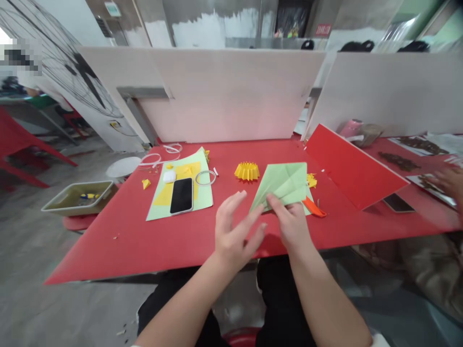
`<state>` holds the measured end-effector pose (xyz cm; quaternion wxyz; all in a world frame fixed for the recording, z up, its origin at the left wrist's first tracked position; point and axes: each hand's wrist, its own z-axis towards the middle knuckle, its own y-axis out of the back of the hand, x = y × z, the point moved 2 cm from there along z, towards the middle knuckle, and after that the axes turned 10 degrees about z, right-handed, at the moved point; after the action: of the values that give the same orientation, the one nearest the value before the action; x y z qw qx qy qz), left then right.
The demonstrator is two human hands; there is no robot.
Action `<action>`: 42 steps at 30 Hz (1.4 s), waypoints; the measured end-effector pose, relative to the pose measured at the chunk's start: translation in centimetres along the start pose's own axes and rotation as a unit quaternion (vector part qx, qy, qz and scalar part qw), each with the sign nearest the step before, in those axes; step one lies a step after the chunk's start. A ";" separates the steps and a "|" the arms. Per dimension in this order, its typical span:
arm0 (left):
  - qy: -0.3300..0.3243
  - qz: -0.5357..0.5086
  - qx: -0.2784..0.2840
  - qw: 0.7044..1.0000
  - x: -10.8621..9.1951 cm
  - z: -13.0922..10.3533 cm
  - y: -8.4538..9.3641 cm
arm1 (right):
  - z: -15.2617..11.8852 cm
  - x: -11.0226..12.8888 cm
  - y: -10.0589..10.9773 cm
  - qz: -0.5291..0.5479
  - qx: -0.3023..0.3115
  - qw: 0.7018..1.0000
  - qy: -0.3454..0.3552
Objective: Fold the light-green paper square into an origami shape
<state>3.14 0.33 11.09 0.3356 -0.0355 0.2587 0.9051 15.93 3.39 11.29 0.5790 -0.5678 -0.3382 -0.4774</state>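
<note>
Right, the creased pale green paper sheet (285,183) is up above the red desk (144,248), and the right hand (294,229) has it: thumb on its face, fingers pinching the lower edge, probably so those folds don't spring open. And the left hand (233,238), close by, has its fingers spread and slightly curled; whether a tip touches the paper, I can't tell. That looseness suggests the right grip bears the sheet. Just beyond, a yellow pleated paper piece (247,172) sits apart, perhaps to spare its ridges. Over left, a black-screened phone (182,195) lies on flat paper, maybe weighing it down.
</note>
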 end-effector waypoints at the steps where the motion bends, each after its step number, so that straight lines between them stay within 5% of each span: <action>1: 0.033 -0.040 0.007 0.999 0.5 1.0 0.0 | 1.1 0.8 -0.5 -0.002 0.036 0.999 -0.003; 4: 0.174 -0.197 0.054 0.963 2.2 2.4 -0.5 | 3.1 2.0 -1.8 -0.042 0.129 0.991 0.000; 7: 0.284 -0.267 0.047 0.920 3.6 1.4 -1.3 | 3.6 1.6 -2.9 -0.072 0.149 0.986 0.007; 16: 0.377 -0.252 0.054 0.889 5.0 0.1 -2.0 | 3.8 -0.4 -3.8 -0.107 0.097 0.989 -0.026; 23: 0.368 -0.344 0.036 0.863 4.7 0.3 -2.8 | 4.0 -1.4 -4.8 0.022 0.063 0.996 -0.067; 33: 0.316 -0.265 0.128 0.902 5.0 -0.3 -3.2 | 5.3 -2.5 -3.0 0.178 -0.010 0.984 -0.019; 38: 0.250 -0.230 0.095 0.936 5.6 -0.2 -3.2 | 5.2 -2.3 -2.3 0.051 0.040 0.995 -0.082; 42: 0.303 -0.292 0.058 0.905 6.6 -0.1 -3.0 | 4.8 -2.8 -2.7 -0.048 0.122 0.982 -0.135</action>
<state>-0.10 6.11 8.12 0.4913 -0.3625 0.3784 0.6958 13.18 8.85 10.16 0.5693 -0.5351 -0.4960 -0.3789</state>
